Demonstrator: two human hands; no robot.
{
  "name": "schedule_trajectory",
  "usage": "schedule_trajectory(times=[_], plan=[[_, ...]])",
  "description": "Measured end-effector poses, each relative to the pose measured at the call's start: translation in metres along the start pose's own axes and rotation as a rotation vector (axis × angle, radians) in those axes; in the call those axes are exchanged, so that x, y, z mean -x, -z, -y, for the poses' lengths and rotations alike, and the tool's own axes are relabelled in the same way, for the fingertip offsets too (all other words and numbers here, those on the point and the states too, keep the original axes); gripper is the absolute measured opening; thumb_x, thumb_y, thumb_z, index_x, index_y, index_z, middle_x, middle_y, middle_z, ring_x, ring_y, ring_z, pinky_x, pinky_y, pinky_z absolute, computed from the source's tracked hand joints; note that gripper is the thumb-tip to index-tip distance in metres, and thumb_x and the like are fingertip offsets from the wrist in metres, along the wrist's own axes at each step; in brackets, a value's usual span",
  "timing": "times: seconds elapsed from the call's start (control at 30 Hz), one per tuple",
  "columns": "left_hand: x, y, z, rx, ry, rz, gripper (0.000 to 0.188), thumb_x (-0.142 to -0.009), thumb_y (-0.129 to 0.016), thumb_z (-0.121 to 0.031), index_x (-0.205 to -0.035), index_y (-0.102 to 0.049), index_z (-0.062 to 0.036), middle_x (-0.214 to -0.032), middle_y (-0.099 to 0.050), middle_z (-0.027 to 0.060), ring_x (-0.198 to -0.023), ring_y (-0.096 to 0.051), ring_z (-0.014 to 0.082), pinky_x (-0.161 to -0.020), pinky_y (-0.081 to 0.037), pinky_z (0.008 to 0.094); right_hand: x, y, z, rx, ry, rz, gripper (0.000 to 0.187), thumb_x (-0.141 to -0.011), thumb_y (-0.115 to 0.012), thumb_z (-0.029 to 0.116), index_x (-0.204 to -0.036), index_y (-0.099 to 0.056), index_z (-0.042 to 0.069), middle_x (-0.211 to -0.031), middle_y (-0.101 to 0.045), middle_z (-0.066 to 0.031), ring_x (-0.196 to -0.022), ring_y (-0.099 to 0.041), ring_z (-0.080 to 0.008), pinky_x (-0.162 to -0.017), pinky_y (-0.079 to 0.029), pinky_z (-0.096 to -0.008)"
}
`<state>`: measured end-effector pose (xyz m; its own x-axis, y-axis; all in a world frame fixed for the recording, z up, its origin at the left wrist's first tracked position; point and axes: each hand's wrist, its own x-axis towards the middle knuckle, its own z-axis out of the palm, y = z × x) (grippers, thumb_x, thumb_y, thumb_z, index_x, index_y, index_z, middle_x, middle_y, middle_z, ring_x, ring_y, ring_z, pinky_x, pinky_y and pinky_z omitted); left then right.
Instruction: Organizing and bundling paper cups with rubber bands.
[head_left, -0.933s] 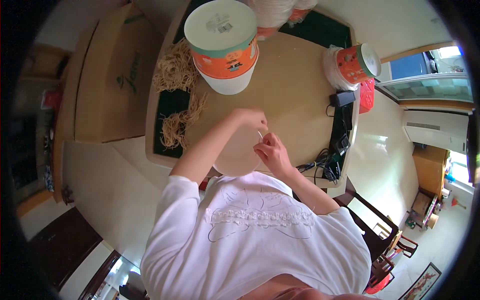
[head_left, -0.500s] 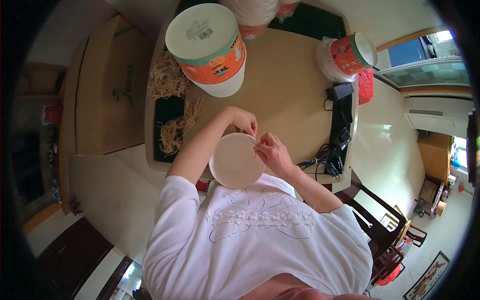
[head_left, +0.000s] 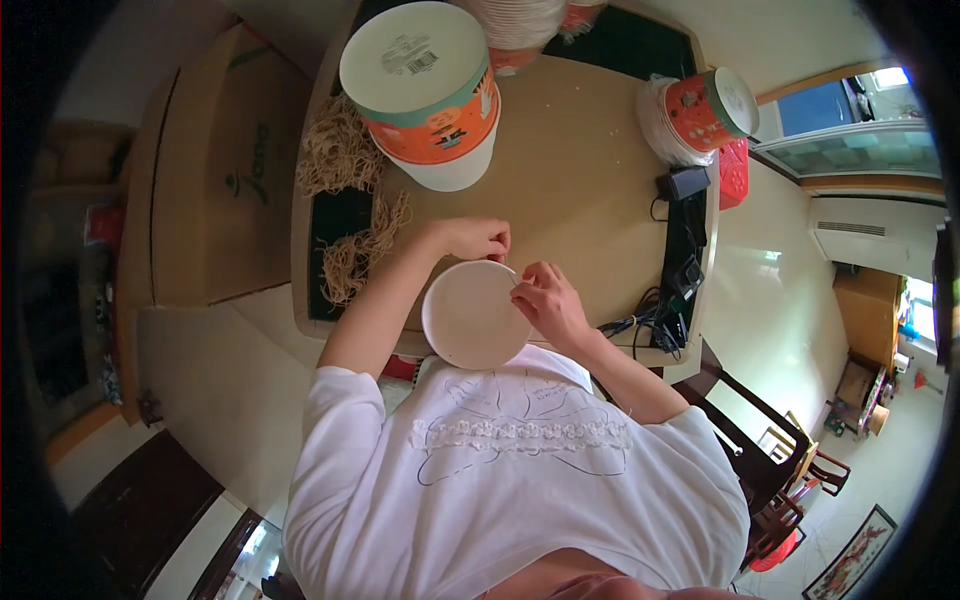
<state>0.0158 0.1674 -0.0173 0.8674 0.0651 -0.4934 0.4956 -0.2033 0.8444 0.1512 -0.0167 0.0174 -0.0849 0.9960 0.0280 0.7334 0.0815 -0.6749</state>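
Observation:
A round white paper tub (head_left: pixel 474 318) rests near my shirt at the table's near edge, its open mouth facing up. My left hand (head_left: pixel 478 240) is bent over the far side of the tub's rim, its fingertips pinched together and partly hidden. Opposite it, my right hand (head_left: pixel 548 302) pinches at the right rim, thumb and fingers closed on a thin pale cord. The cord shows only as a short line by the rim. What the left fingers grip cannot be made out.
At the far left stands a stack of upturned printed tubs (head_left: pixel 446 128). Tan twine bundles (head_left: pixel 350 255) lie on the left edge. A wrapped tub stack (head_left: pixel 700 112) is at the far right; black adapters and cables (head_left: pixel 655 318) lie below it. A large cardboard box (head_left: pixel 225 180) stands left.
The tub has shifted slightly up and to the right. My left hand has flattened lower over the far rim; my right hand stays pinched at the right side, moved slightly.

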Motion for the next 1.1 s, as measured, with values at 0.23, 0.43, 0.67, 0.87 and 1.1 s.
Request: schedule_trajectory(times=[0.23,0.43,0.67,0.87,1.1], plan=[[0.007,-0.008,-0.025,0.198,0.058,-0.221,0.011,-0.09,-0.049,-0.012,-0.095,-0.048,-0.0028,-0.078,-0.06,0.0075,-0.071,-0.057,0.0138,-0.064,-0.046,0.0295,-0.014,-0.003,0.006,0.01,0.095,-0.111,0.009,-0.072,-0.067,0.012,-0.081,-0.067,0.009,-0.098,-0.054,-0.0084,-0.091,-0.052,-0.0281,-0.075,-0.047,-0.0364],[0.045,-0.029,-0.043,0.043,-0.099,-0.685,0.014,-0.09,-0.05,-0.015,-0.094,-0.053,-0.0022,-0.075,-0.06,0.0078,-0.068,-0.058,0.0179,-0.06,-0.046,0.0307,-0.012,-0.012,-0.006,-0.063,-0.016,-0.034,0.01,-0.073,-0.066,0.011,-0.083,-0.068,0.009,-0.091,-0.055,-0.0066,-0.086,-0.054,-0.027,-0.072,-0.048,-0.036],[0.052,-0.114,-0.013,0.573,0.173,-0.701,0.026,-0.092,-0.051,-0.022,-0.083,-0.061,0.0004,-0.069,-0.063,0.0108,-0.06,-0.061,0.0162,-0.053,-0.045,0.0312,-0.001,-0.001,-0.001,0.026,0.131,-0.064,0.017,-0.072,-0.067,0.011,-0.087,-0.071,0.015,-0.108,-0.056,-0.0092,-0.098,-0.052,-0.0285,-0.08,-0.047,-0.0375],[0.031,-0.123,0.002,1.221,0.261,-0.573,0.024,-0.092,-0.049,-0.022,-0.088,-0.064,-0.0034,-0.059,-0.045,-0.0054,-0.044,-0.036,0.0054,-0.039,-0.024,0.02,0.007,-0.003,-0.004,0.051,0.164,-0.068,0.024,-0.069,-0.07,0.01,-0.092,-0.072,0.017,-0.124,-0.051,-0.0157,-0.109,-0.048,-0.0355,-0.088,-0.045,-0.0421],[0.019,-0.115,0.019,1.613,0.276,-0.093,0.02,-0.09,-0.053,-0.026,-0.089,-0.064,-0.0104,-0.057,-0.042,-0.0085,-0.041,-0.027,0.0009,-0.036,-0.018,0.0171,0.004,-0.001,-0.004,-0.049,0.155,-0.044,0.022,-0.067,-0.071,0.011,-0.089,-0.072,0.015,-0.123,-0.051,-0.0146,-0.11,-0.048,-0.0339,-0.088,-0.044,-0.0426]])
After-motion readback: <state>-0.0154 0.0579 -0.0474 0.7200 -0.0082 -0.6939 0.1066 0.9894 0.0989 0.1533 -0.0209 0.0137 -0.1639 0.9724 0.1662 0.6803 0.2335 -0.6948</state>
